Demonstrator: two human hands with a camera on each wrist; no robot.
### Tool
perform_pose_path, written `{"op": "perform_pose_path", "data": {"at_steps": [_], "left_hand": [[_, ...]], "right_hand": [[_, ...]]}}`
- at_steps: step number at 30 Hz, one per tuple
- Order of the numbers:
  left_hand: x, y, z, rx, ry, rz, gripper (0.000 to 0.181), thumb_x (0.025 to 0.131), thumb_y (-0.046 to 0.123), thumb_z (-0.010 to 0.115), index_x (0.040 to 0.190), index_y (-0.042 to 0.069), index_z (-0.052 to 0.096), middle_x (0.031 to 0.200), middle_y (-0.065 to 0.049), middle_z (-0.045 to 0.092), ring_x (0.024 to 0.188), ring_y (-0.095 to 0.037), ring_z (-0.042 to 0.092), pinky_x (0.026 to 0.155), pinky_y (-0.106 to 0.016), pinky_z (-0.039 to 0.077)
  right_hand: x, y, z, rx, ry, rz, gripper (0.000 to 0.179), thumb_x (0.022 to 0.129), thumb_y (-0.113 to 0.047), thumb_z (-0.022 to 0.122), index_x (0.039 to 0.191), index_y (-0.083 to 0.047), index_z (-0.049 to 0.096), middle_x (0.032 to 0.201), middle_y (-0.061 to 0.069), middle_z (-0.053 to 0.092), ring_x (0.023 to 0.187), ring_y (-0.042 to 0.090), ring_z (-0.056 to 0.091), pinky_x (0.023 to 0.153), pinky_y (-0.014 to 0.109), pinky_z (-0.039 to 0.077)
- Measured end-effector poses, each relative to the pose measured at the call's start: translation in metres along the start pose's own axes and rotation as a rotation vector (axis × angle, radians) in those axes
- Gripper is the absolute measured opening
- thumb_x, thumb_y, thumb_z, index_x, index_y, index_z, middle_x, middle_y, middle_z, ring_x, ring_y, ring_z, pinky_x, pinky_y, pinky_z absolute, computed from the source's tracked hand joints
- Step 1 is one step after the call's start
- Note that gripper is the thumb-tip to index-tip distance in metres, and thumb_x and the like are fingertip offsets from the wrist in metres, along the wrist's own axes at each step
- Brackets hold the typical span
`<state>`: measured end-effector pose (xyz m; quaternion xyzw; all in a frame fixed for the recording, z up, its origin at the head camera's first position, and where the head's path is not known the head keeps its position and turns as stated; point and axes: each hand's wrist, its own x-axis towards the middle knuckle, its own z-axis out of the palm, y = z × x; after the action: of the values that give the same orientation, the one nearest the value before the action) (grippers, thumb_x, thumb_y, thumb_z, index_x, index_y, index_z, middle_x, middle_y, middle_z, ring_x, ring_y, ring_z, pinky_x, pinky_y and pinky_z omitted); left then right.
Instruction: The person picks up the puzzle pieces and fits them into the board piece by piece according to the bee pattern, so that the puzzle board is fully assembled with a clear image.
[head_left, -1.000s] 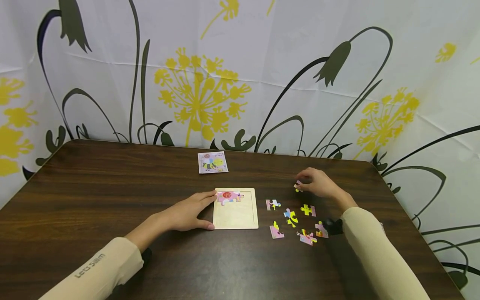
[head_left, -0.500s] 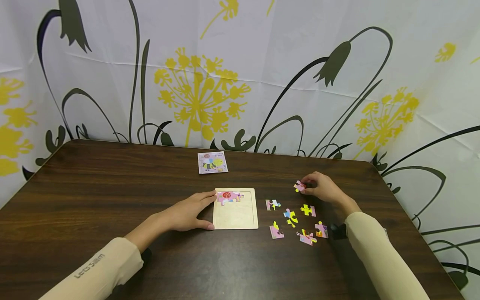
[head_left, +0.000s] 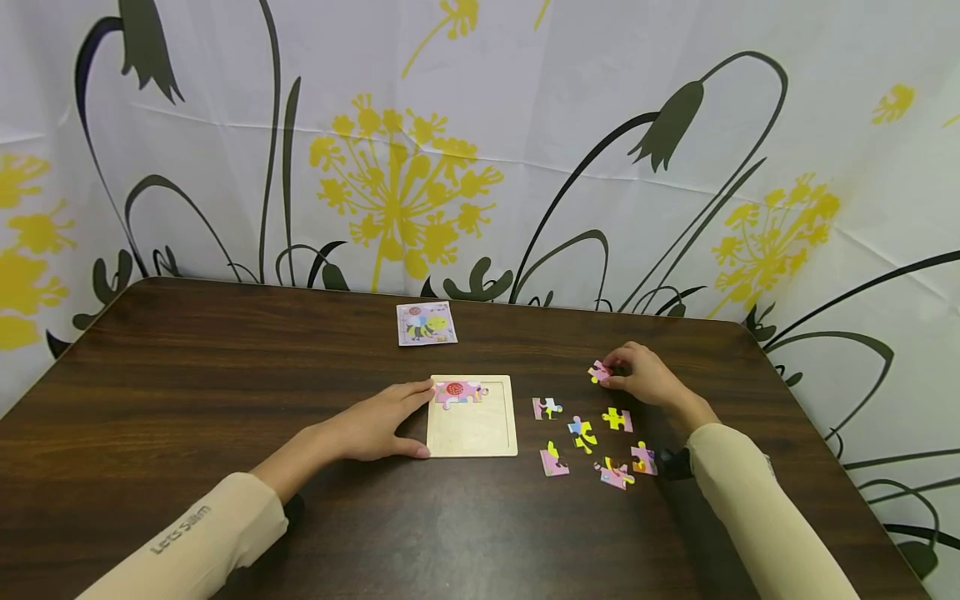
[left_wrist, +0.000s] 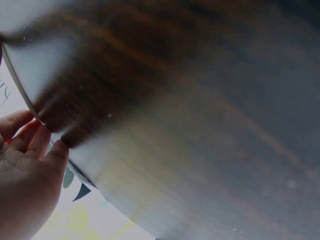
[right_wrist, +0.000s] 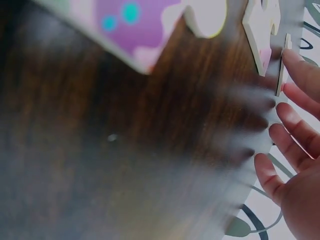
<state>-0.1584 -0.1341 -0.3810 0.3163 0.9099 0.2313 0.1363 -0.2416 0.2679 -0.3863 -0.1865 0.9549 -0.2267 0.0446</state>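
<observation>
In the head view my left hand [head_left: 375,423] rests at the left side of a pale wooden puzzle tray [head_left: 472,439], fingers and thumb fairly straight against its corners. Joined pink puzzle pieces [head_left: 461,392] with a red round patch lie in the tray's upper left. Over to the right, my right hand [head_left: 647,383] pinches a pink and yellow puzzle piece [head_left: 597,372] between thumb and index finger, low over the table. The right wrist view shows this held piece [right_wrist: 281,75] edge-on, the other fingers spread loosely.
Between tray and right forearm lie several loose pieces, among them a yellow one [head_left: 617,419], a blue and yellow one [head_left: 581,433] and a pink one [head_left: 553,460]. A square bee picture card [head_left: 426,323] lies behind the tray. A patterned curtain [head_left: 570,125] hangs beyond the table.
The right hand has shifted slightly right and its fingers now show more of the pinched piece, which was mostly covered before. The left hand and tray stay put.
</observation>
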Motion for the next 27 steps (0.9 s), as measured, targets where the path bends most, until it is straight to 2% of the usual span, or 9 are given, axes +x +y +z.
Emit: {"op": "perform_pose_path", "data": {"at_steps": [7, 16, 27], "left_hand": [[-0.0001, 0.0007, -0.0015, -0.001, -0.003, 0.001, 0.080, 0.081, 0.037, 0.068, 0.138, -0.005, 0.033, 0.144, -0.020, 0.027, 0.130, -0.036, 0.027, 0.101, -0.050, 0.026], [-0.0010, 0.0013, -0.0010, 0.004, -0.002, 0.005, 0.079, 0.081, 0.037, 0.067, 0.138, -0.006, 0.033, 0.144, -0.020, 0.027, 0.130, -0.036, 0.026, 0.101, -0.049, 0.026], [-0.0009, 0.0017, -0.0020, -0.004, -0.001, 0.007, 0.079, 0.081, 0.036, 0.068, 0.138, -0.006, 0.033, 0.144, -0.020, 0.027, 0.130, -0.036, 0.026, 0.101, -0.050, 0.026]], "right_hand": [[0.0004, 0.0011, 0.0021, -0.015, 0.022, -0.044, 0.020, 0.080, -0.009, 0.071, 0.095, 0.002, 0.064, 0.092, 0.014, 0.054, 0.084, 0.028, 0.049, 0.074, 0.043, 0.039], [-0.0010, -0.0011, 0.0028, -0.020, 0.032, -0.074, 0.018, 0.079, -0.004, 0.070, 0.094, 0.004, 0.063, 0.091, 0.014, 0.054, 0.086, 0.030, 0.049, 0.077, 0.046, 0.040], [-0.0025, -0.0014, 0.0014, -0.033, 0.014, -0.119, 0.018, 0.078, -0.004, 0.070, 0.092, 0.004, 0.063, 0.089, 0.013, 0.055, 0.084, 0.029, 0.049, 0.076, 0.045, 0.041]]}}
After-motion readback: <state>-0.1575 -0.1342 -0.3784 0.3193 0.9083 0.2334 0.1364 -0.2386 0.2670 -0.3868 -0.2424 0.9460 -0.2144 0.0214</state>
